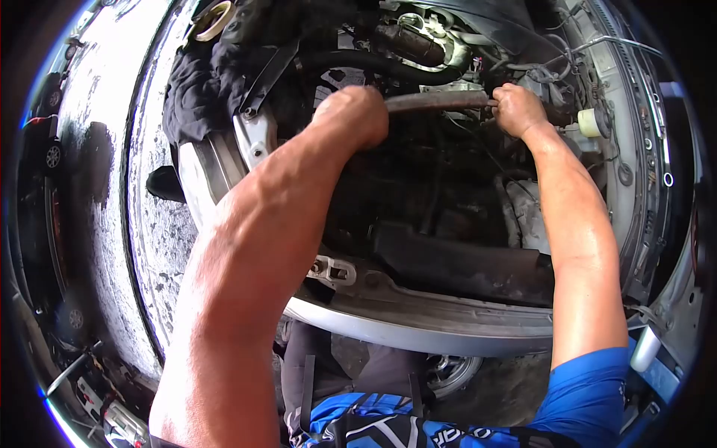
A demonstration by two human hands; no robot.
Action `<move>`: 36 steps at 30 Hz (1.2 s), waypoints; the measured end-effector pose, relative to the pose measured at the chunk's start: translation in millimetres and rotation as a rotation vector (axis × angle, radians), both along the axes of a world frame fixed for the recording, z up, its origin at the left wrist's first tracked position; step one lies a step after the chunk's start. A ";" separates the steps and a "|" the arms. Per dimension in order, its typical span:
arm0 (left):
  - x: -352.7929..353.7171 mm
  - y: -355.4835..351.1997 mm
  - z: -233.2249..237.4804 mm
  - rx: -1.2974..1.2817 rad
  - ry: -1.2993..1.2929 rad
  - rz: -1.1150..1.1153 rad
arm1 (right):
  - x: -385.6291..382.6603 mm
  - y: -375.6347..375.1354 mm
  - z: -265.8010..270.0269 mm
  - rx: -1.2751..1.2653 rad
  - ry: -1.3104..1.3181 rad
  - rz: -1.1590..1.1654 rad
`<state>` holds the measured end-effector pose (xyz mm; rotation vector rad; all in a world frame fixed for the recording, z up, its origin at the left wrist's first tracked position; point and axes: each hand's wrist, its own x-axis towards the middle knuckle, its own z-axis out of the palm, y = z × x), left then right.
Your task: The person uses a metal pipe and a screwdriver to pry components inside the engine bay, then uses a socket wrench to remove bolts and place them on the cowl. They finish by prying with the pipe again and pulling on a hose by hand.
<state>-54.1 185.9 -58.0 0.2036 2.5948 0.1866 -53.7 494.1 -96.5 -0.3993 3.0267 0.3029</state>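
Over the open engine bay (448, 187) of a car, a long, worn, grey-brown bar-like piece (437, 101) spans between my two hands. Its exact kind is not clear. My left hand (358, 112) is closed in a fist around its left end. At the other end, the fingers of my right hand (517, 110) are closed on a narrower tip. Just behind the piece runs a thick black hose (388, 67). Both palms are turned away, so the gripped ends are hidden.
The car's silver body edge (418, 332) lies between me and the bay. Dark cloth (198, 97) and a roll of tape (214, 21) rest at the upper left. A pale reservoir cap (590, 123) stands at right. Metal brackets (258, 142) edge the left side.
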 end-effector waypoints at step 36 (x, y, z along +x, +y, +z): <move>11.3 7.5 -6.5 0.098 -0.138 -0.270 | -9.8 -13.5 26.8 0.008 -0.317 -0.161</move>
